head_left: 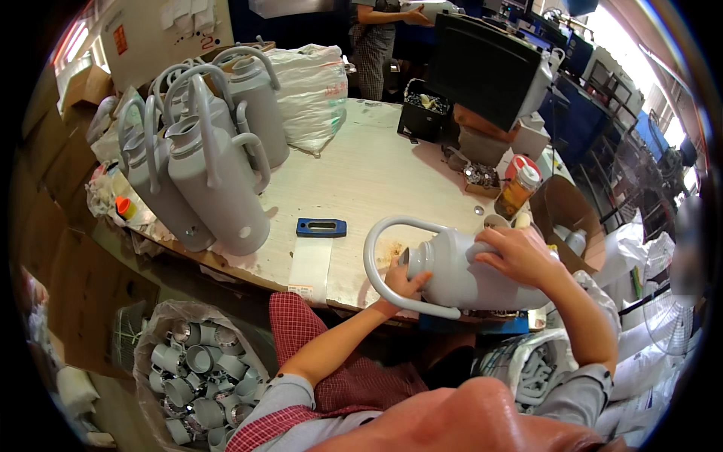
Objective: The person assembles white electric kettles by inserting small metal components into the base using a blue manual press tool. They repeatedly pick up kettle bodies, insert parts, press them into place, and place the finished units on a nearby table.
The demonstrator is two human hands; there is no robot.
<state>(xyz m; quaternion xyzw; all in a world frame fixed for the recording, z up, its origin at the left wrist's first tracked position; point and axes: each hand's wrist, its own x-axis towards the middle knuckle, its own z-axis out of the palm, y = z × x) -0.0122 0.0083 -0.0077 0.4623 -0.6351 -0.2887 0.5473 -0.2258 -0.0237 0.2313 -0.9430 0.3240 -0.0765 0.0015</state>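
A grey plastic thermos jug [452, 282] lies tilted on its side over the table's front edge, its mouth toward the left. A big looped carry handle arches out around its neck. My left hand [407, 282] is closed on the neck at the mouth, thumb outside; some fingertips are hidden by the rim. From above, my right hand [520, 256] is closed over the jug's side, fingers bent around a grey part that looks like its side handle. The far end of the jug is partly hidden under my right wrist.
Several similar grey jugs [218, 181] stand at the table's left. A blue spirit level [321, 227] lies mid-table. Behind are a white plastic bag [309, 98] and a monitor [482, 68]. A bag of grey collars [199, 361] sits lower left. A person [376, 38] stands beyond the table.
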